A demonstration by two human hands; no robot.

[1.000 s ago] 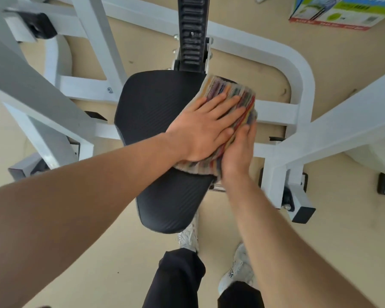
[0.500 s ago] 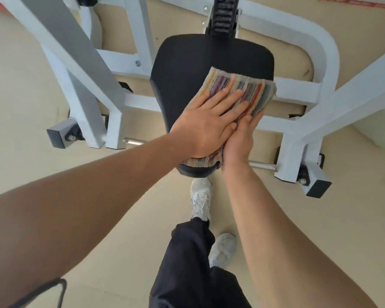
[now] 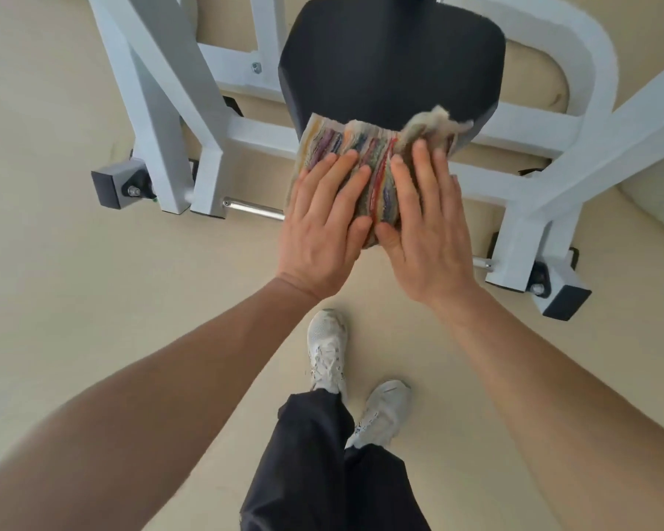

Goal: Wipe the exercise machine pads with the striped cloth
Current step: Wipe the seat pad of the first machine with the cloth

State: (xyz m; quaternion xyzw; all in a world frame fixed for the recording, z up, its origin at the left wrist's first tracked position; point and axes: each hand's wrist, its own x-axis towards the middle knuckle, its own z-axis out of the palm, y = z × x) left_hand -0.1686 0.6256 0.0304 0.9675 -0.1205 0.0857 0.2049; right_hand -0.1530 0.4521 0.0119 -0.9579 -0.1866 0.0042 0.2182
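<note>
Nearest the camera, at bottom centre: loose black trousers (image 3: 322, 473) and a pair of white lace-up sneakers (image 3: 326, 350) standing on a plain beige floor (image 3: 93, 300).

Both bare forearms reach forward from the lower corners.

Left hand (image 3: 322, 231): palm down, fingers straight and slightly spread, pointing away from the person. It presses flat on the cloth and nothing is curled round it.

Right hand (image 3: 426, 231): same posture, flat and pressing, fingers extended forward. The two thumbs lie close together at the middle.

Multicoloured striped terry cloth (image 3: 376, 162): folded, lying over the near end of the pad beneath both hands.
- Long axis runs left to right, across the pad.
- Stripes run near to far.
- Far right corner is ruffled and lifted, and blurred.
- Near edge hangs just past the pad's tip between the thumbs.

Black padded vinyl seat pad (image 3: 391, 59): long axis points away from the person, broad rounded end farthest, near end hidden under the cloth.

White painted steel machine frame (image 3: 162, 90): surrounds the pad on both sides, with black end caps on its feet. A short chrome rod (image 3: 254, 208) sticks out at the left, beside the left hand.
</note>
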